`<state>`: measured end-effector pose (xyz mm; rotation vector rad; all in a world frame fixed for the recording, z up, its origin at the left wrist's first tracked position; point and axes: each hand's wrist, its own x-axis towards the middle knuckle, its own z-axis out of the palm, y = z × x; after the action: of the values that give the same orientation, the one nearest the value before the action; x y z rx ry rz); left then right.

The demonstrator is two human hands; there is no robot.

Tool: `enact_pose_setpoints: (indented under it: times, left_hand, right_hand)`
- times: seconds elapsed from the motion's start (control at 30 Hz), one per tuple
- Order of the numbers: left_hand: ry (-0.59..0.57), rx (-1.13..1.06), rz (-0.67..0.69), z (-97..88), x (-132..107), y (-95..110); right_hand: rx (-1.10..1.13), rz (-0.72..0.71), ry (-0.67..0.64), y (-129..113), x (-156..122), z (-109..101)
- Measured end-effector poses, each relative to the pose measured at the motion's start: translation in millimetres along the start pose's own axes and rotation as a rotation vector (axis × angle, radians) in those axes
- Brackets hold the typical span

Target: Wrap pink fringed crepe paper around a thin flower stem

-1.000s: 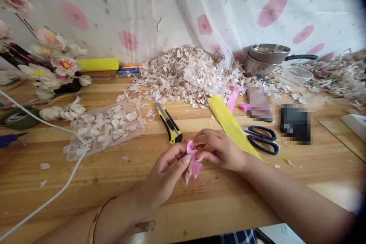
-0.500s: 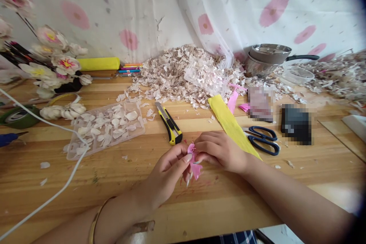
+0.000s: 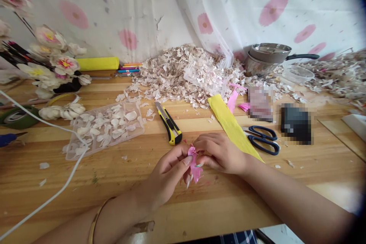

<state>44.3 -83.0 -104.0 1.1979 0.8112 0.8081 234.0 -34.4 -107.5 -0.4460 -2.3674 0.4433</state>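
Note:
A small piece of pink crepe paper (image 3: 196, 171) hangs between my two hands over the wooden table, its upper edge cut into thin strands. My left hand (image 3: 170, 171) pinches it between thumb and fingers from the left. From the right, my right hand (image 3: 221, 154) has its thumb and fingertips closed on the upper part of the same piece. Just beyond my hands lies a yellow and black utility knife (image 3: 169, 124) with its blade pointing away. A yellow crepe paper strip (image 3: 233, 126) runs partly behind my right hand, and dark-handled scissors (image 3: 262, 139) rest beside it.
A clear compartment tray (image 3: 107, 129) of white petals stands at the left, with a white cable (image 3: 64, 187) crossing its corner. Dried petals (image 3: 171, 72) are heaped at the back, beside metal pots (image 3: 265, 59). Artificial flowers (image 3: 51, 57) stand far left; a green tape roll (image 3: 20, 116) lies below.
Both hands stay in nearly the same place, still holding the pink paper. The fingers have shifted slightly on it and the paper hangs a little lower.

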Motion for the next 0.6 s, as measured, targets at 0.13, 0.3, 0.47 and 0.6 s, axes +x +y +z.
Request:
enact_pose_setpoints:
  times: [0.13, 0.3, 0.47, 0.6]
  left_hand:
    - [-0.014, -0.021, -0.019, 1.8, 0.9, 1.8]
    - [0.002, 0.003, -0.003, 1.8, 0.3, 0.2]
    - [-0.003, -0.026, 0.001, 0.5, 0.6, -2.5]
    - [-0.011, -0.045, -0.002, 0.7, 1.0, -2.1]
  right_hand:
    - [-0.056, 0.023, -0.017, -0.9, -1.1, 1.5]
    - [-0.047, 0.049, -0.059, 0.3, -2.9, 3.2]
    - [-0.044, 0.024, -0.066, 1.4, -2.2, 2.6]
    - [-0.03, -0.012, -0.026, 1.8, -2.4, 2.8]
